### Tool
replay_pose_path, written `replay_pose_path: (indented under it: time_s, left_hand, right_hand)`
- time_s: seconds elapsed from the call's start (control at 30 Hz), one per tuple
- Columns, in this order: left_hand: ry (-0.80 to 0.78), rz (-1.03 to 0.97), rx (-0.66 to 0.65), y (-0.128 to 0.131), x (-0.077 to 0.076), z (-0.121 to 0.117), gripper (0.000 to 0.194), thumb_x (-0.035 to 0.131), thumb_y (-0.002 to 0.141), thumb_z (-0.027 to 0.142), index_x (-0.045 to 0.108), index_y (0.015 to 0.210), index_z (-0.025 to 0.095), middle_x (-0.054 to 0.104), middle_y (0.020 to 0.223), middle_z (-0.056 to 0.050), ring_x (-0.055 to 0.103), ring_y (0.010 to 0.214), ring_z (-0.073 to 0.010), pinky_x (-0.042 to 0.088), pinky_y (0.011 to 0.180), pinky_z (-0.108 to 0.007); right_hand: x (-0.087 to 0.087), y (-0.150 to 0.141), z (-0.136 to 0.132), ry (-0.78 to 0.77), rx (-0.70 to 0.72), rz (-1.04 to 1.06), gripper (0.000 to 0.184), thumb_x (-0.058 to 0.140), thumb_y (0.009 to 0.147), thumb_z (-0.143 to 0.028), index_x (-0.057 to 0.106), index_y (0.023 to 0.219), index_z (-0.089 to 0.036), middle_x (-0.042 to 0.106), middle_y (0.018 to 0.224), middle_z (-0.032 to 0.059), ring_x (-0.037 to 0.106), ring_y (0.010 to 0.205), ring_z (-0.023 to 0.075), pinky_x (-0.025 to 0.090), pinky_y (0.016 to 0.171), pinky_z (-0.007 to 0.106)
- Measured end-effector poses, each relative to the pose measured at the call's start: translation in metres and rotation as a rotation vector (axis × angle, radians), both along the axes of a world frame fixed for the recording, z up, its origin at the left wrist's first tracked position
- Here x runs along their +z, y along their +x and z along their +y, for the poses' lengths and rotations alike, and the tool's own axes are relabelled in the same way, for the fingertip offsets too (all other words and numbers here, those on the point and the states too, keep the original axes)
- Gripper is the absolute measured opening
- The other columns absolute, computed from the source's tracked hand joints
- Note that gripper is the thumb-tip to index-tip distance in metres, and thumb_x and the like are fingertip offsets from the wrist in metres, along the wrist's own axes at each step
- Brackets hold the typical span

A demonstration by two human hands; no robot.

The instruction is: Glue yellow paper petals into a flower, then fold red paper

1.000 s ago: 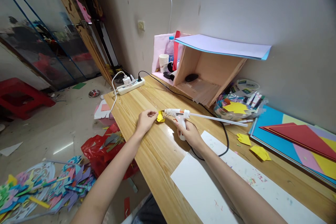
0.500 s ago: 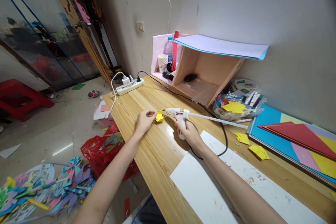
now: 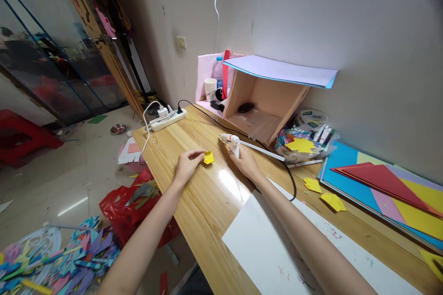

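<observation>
Between the fingertips of my left hand (image 3: 187,166) is a small folded yellow paper piece (image 3: 208,157), held just above the wooden table (image 3: 204,193). My right hand (image 3: 246,162) is wrapped around the handle of a white hot glue gun (image 3: 231,140). A long white glue stick (image 3: 263,150) juts out of its rear to the right. The gun's nozzle points left and away, apart from the yellow paper. More folded yellow paper pieces (image 3: 332,202) lie on the table to the right of my right arm.
A white power strip (image 3: 169,120) sits at the table's far left, with a black cord running across. A cardboard box (image 3: 266,101) stands by the wall, beside a basket of craft scraps (image 3: 299,145). Coloured sheets (image 3: 380,189) and white paper (image 3: 263,235) lie right. A red bag (image 3: 128,207) is on the floor.
The glue gun has moved away from the yellow paper, its nozzle now farther back and turned. My left hand keeps the paper. The view has shifted slightly.
</observation>
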State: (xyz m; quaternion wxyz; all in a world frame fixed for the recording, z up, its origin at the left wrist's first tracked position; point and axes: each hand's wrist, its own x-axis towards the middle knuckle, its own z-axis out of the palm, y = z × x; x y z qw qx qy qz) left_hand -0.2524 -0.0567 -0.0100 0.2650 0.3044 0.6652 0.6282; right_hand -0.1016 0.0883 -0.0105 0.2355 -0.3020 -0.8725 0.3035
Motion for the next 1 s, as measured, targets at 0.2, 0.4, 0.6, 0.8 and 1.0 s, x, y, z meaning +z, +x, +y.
replay_pose_path:
  time_s: [0.2, 0.4, 0.6, 0.8, 1.0]
  left_hand:
    - [0.041, -0.017, 0.017, 0.001, 0.002, -0.001, 0.025, 0.066, 0.065, 0.026, 0.07, 0.087, 0.015, 0.071, 0.088, -0.007, 0.064, 0.079, -0.0174, 0.051, 0.076, -0.03]
    - [0.075, -0.062, -0.095, 0.005, 0.008, -0.003, 0.032, 0.067, 0.065, 0.029, 0.069, 0.095, 0.016, 0.07, 0.094, -0.008, 0.063, 0.077, -0.016, 0.049, 0.076, -0.028]
    - [0.029, 0.066, -0.228, 0.012, 0.016, -0.006, 0.024, 0.062, 0.069, 0.028, 0.072, 0.088, 0.017, 0.069, 0.088, -0.007, 0.061, 0.083, -0.0183, 0.047, 0.077, -0.028]
    - [0.033, 0.133, -0.298, 0.018, 0.026, -0.008, 0.024, 0.056, 0.073, 0.027, 0.072, 0.088, 0.018, 0.066, 0.088, -0.006, 0.059, 0.081, -0.0168, 0.046, 0.073, -0.025]
    - [0.018, 0.1, -0.23, 0.021, 0.025, -0.006, 0.026, 0.063, 0.069, 0.037, 0.072, 0.079, 0.015, 0.068, 0.084, -0.007, 0.06, 0.077, -0.0174, 0.047, 0.069, -0.025]
  right_hand:
    - [0.007, 0.029, -0.039, 0.201, -0.308, 0.14, 0.033, 0.051, 0.076, -0.04, 0.049, 0.096, -0.014, 0.053, 0.096, 0.0135, 0.046, 0.094, 0.0284, 0.034, 0.082, 0.043]
    - [0.003, 0.023, -0.09, -0.482, -0.005, 0.282, 0.024, 0.043, 0.083, -0.04, 0.047, 0.093, -0.019, 0.055, 0.077, 0.003, 0.052, 0.063, 0.0148, 0.043, 0.06, 0.03]
    - [0.002, 0.002, -0.091, -0.85, 0.097, 0.466, 0.027, 0.058, 0.073, -0.042, 0.056, 0.079, -0.015, 0.059, 0.07, 0.001, 0.052, 0.054, 0.0095, 0.045, 0.053, 0.025]
    - [0.002, 0.006, -0.091, -0.876, 0.068, 0.492, 0.024, 0.06, 0.072, -0.038, 0.059, 0.077, -0.015, 0.061, 0.068, 0.0016, 0.053, 0.054, 0.0096, 0.047, 0.052, 0.025]
    - [0.0, 0.006, -0.091, -0.814, 0.089, 0.476, 0.024, 0.059, 0.073, -0.04, 0.059, 0.074, -0.015, 0.061, 0.067, 0.0015, 0.052, 0.052, 0.0095, 0.047, 0.053, 0.025]
